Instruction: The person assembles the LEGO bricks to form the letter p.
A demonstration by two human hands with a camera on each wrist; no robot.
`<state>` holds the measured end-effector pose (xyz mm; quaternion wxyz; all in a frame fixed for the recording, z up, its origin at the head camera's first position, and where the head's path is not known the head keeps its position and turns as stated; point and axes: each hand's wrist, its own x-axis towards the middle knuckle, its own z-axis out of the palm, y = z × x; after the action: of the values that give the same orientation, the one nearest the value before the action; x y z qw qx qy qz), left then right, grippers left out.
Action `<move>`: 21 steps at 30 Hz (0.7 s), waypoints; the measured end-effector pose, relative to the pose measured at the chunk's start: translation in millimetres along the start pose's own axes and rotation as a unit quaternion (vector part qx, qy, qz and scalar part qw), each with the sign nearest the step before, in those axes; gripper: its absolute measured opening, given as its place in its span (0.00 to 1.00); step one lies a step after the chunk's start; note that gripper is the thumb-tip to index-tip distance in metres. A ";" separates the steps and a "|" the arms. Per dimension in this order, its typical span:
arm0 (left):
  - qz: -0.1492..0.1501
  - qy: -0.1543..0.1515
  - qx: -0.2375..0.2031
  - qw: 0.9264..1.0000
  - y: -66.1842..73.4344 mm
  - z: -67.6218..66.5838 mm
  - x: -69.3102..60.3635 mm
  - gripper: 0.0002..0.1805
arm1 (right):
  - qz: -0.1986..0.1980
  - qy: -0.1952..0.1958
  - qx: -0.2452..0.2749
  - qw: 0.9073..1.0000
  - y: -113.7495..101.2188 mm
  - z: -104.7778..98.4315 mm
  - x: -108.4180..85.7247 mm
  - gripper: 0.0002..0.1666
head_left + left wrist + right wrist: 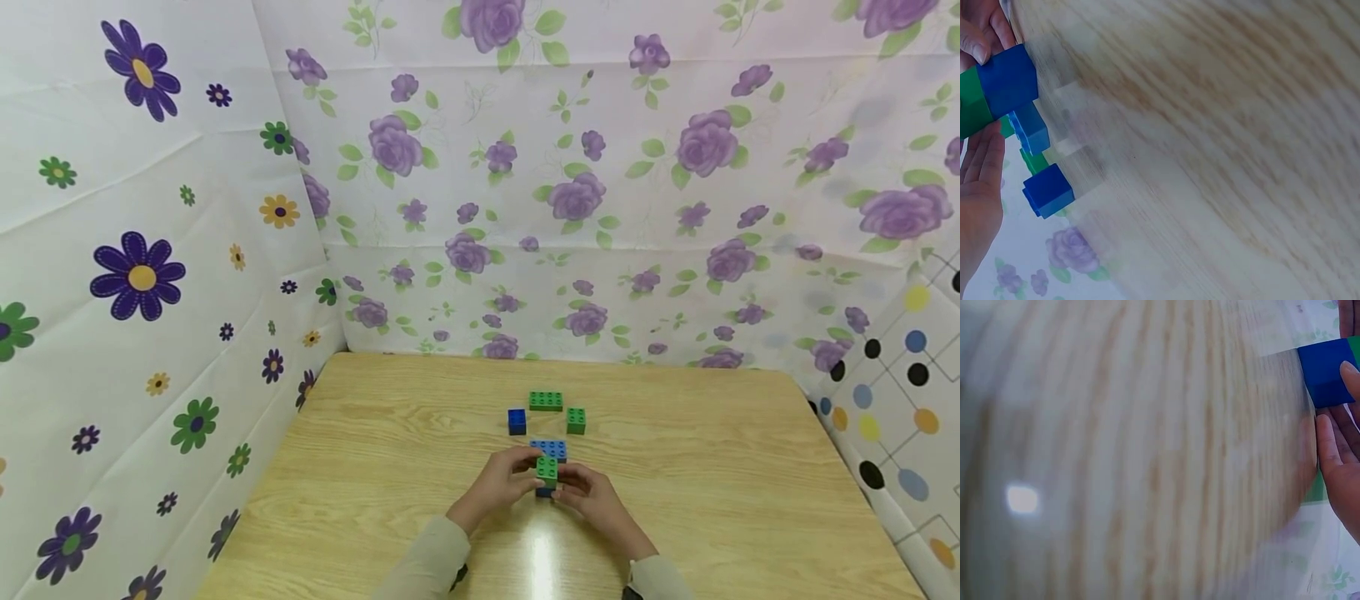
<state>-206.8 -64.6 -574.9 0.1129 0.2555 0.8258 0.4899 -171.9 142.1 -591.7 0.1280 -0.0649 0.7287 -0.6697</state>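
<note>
Near the table's front middle, a green toy building brick sits on top of a dark blue brick, studs up. My left hand holds the green brick from the left, thumb near and forefinger behind. From the other side my right hand grips the dark blue brick, its thumb on the near face. In the left wrist view, the two bricks touch face to face. Just behind them lies a lighter blue eight-stud brick, partly hidden by the hands.
Farther back on the wooden table stand a small dark blue brick, a long green brick and a small green brick. Flower-patterned sheets rise behind the table and at its left; a dotted sheet hangs at the right.
</note>
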 end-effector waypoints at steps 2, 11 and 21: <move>-0.001 0.000 0.003 1.000 1.6 -0.3 0.1 0.20 | 0.004 0.000 -0.001 1.000 -0.5 0.0 0.6 0.25; -0.005 0.009 0.030 1.000 6.6 1.3 1.6 0.20 | 0.001 0.010 -0.006 1.000 19.0 -3.8 10.9 0.25; -0.023 0.039 -0.123 0.991 -12.1 11.0 -2.7 0.20 | -0.002 -0.003 -0.015 1.000 28.7 -6.1 14.3 0.28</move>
<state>-203.5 -62.5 -591.0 0.1224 0.2007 0.7686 0.5949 -185.0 146.9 -621.2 0.1276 -0.0701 0.7383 -0.6585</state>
